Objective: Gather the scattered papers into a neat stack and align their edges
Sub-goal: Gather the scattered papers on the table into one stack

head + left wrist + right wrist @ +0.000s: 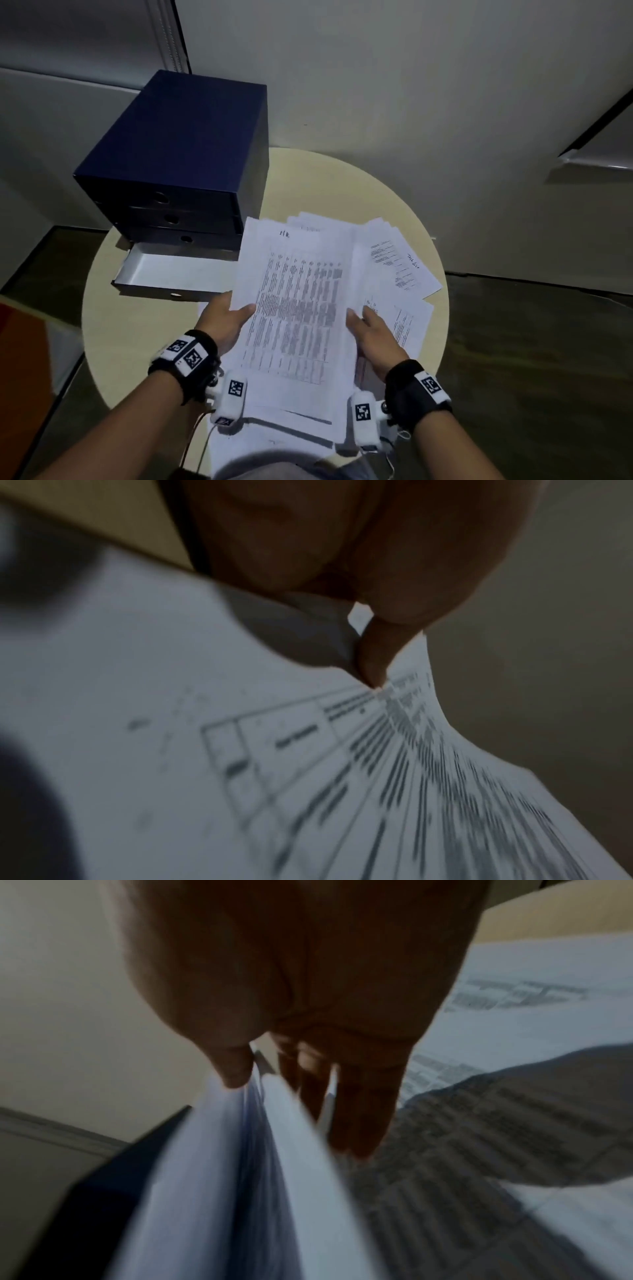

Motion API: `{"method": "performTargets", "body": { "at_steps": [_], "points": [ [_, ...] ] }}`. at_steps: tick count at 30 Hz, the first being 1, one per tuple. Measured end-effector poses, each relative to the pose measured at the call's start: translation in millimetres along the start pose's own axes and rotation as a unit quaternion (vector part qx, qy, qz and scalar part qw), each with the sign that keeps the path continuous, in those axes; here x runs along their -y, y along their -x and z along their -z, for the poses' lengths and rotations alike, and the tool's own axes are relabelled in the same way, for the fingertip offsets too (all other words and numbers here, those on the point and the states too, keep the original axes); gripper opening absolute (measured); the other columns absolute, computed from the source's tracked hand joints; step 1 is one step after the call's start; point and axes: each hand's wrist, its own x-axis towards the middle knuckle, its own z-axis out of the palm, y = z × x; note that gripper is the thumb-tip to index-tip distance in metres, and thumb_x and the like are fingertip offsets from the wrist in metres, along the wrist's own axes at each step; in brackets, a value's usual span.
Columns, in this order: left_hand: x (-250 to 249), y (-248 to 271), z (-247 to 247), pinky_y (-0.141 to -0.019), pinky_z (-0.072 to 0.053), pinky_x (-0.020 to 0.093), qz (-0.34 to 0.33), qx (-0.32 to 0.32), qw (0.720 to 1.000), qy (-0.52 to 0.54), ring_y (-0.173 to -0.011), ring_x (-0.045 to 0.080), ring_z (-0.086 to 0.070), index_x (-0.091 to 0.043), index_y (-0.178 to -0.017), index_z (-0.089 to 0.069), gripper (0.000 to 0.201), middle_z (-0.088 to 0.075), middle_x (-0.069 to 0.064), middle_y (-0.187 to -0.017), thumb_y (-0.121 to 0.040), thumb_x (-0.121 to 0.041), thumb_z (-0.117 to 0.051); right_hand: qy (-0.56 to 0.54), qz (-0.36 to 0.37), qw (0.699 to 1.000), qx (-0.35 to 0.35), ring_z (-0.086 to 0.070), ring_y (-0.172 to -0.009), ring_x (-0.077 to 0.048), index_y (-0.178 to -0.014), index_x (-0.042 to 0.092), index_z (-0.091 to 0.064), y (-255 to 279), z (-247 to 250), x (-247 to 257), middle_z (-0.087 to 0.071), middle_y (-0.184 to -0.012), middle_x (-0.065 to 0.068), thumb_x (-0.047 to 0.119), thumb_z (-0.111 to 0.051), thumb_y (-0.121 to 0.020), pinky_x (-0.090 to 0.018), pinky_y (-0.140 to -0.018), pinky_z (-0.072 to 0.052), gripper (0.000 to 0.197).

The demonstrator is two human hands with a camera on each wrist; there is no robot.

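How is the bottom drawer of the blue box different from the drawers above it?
The bottom drawer of the dark blue drawer cabinet is pulled open and shows a pale inside; the upper drawers are pushed shut and show only dark fronts. All have a round finger hole in front.

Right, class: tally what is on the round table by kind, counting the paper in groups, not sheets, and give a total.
Blue drawer units: 1
Pulled-out drawers: 1
Paper bundles held in both hands: 1
Loose paper spreads lying on the table: 1
Total: 4
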Motion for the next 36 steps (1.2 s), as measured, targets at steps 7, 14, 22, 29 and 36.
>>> {"method": "performTargets", "body": {
  "at_steps": [7, 14, 22, 29, 36],
  "points": [
    [50.6, 5.0, -4.6, -0.092, -0.047, 0.035, 0.060, -0.050, 0.988, -0.136, -0.102, 0.029, -0.059, -0.014, -0.129, -0.057, 0.031, -0.065, 0.009, -0.117, -0.099, -0.018, -0.051, 0.163, -0.152, 0.950, -0.220, -0.036, -0.138, -0.037, -0.153, 0.008, -0.023, -15.5, 16.9, -51.1, -0.031, -0.153, -0.017, 0.042, -0.070, -0.087, -0.043, -0.106, -0.038, 0.088],
    [65.6, 3.2, -10.6, -0.094, -0.047, 0.037, 0.091, -0.024, 0.982, -0.164, -0.102, 0.029, -0.058, -0.017, -0.127, -0.055, 0.029, -0.062, 0.005, -0.114, -0.100, -0.021, -0.047, 0.129, -0.146, 0.954, -0.229, -0.054, -0.073, -0.024, -0.092, 0.008, -0.052, -15.1, 17.0, -58.8, -0.057, -0.095, -0.015, 0.027, -0.070, -0.084, -0.028, -0.065, -0.044, 0.028],
    [68.9, -1.8, -7.3, -0.096, -0.045, 0.036, 0.099, -0.017, 0.982, -0.159, -0.103, 0.028, -0.056, -0.013, -0.131, -0.054, 0.032, -0.060, 0.006, -0.115, -0.100, -0.019, -0.047, 0.075, -0.027, 0.942, -0.325, -0.063, -0.072, -0.025, -0.093, 0.012, -0.068, 11.7, 60.2, -41.7, -0.069, -0.086, -0.010, 0.011, -0.054, -0.098, -0.026, -0.060, -0.048, 0.015],
    [69.7, -2.5, -6.0, -0.097, -0.045, 0.037, 0.102, -0.013, 0.981, -0.166, -0.104, 0.029, -0.057, -0.012, -0.129, -0.054, 0.031, -0.061, 0.007, -0.115, -0.100, -0.020, -0.048, -0.141, 0.044, 0.895, -0.421, -0.063, -0.083, -0.019, -0.095, 0.018, -0.068, 17.3, 127.6, -26.3, -0.067, -0.084, 0.003, 0.009, -0.059, -0.097, -0.029, -0.075, -0.052, 0.013],
    [67.0, -2.0, -6.9, -0.093, -0.049, 0.038, 0.113, -0.014, 0.983, -0.142, -0.100, 0.030, -0.061, -0.012, -0.128, -0.055, 0.031, -0.064, 0.010, -0.114, -0.099, -0.020, -0.048, -0.258, 0.055, 0.927, -0.267, -0.069, -0.086, -0.024, -0.108, 0.011, -0.067, 6.9, 94.8, -4.1, -0.073, -0.099, -0.007, 0.001, -0.053, -0.100, -0.039, -0.082, -0.055, 0.019]
  ]
}}
